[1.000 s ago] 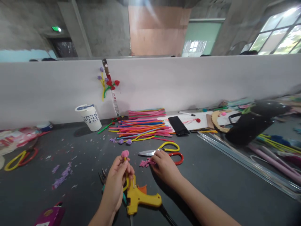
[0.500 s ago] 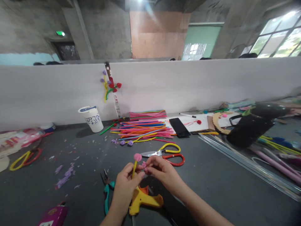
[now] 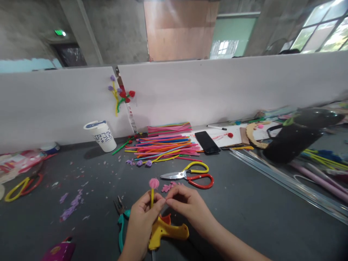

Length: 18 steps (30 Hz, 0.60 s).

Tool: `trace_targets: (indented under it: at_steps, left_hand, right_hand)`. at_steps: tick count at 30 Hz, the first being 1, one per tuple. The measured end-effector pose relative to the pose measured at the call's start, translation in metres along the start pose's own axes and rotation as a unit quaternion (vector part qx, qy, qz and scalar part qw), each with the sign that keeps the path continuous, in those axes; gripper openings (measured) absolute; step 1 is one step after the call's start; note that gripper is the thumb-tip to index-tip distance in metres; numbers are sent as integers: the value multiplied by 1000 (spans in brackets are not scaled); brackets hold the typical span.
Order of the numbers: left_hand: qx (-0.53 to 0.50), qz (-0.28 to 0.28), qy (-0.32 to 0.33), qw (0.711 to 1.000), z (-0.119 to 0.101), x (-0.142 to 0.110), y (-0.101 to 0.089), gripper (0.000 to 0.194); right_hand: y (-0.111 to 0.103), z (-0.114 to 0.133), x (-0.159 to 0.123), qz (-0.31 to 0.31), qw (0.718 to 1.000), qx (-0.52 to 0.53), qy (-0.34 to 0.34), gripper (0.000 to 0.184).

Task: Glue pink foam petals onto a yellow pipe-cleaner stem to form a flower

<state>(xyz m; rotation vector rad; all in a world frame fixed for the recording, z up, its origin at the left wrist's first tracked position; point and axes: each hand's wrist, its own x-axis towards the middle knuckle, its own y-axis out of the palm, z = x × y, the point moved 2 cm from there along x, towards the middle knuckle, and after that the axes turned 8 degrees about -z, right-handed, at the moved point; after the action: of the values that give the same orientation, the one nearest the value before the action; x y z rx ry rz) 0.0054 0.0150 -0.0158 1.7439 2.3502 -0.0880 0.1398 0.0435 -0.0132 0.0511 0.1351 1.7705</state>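
Note:
My left hand [image 3: 144, 215] is closed round a yellow pipe-cleaner stem topped with a fluffy pink flower head [image 3: 154, 183], held upright. Close beside its thumb, the fingertips of my right hand [image 3: 187, 204] are pinched together; whatever is between them is too small to make out. Pink fuzzy scraps [image 3: 170, 186] lie on the table just beyond my right fingers. Beneath my hands rests a yellow glue gun [image 3: 168, 232]. Scissors [image 3: 187, 175] with one yellow and one red handle lie in front of them, and teal-handled pliers [image 3: 121, 221] lie left of my left wrist.
Coloured pipe cleaners [image 3: 165, 146] are piled by the white partition [image 3: 217, 87], near a phone [image 3: 207, 142] and a paper cup [image 3: 102, 136]. Clear plastic rods [image 3: 285, 185] and a black jug [image 3: 293, 137] stand to the right. Purple scraps [image 3: 71, 210] and second scissors [image 3: 20, 190] are at left.
The pink scraps that were at my right fingertips now lie on the table behind them. My right hand has come down slightly, closer to the left thumb. The view has shifted a little.

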Motion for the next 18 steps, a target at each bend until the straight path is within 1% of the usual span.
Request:
trace_targets:
  at_steps: [4,8,11,14,16,18]
  left_hand:
    - [-12,20,-13,1000,-4,-2,0,30]
    - [-30,68,-39,996,-2,-5,-2,38]
    - [-50,103,-60,992,1,-6,-3,42]
    - [-63,106,-62,990,3,-3,-3,40]
    - [-68,98,-58,991,3,-2,-4,36]
    - [-73,98,-58,991,3,-1,-3,34]
  right_hand:
    - [0,4,-3,2,999,40,17,19]
    - [-3,1,-4,52,992,98,65,29]
    - [-4,-5,-3,93,980,136,115,33]
    - [-4,-10,-2,104,968,161,159,33]
    - [-3,-11,-2,92,966,174,169,32]
    - [-2,-10,-2,85,966,178,164,33]
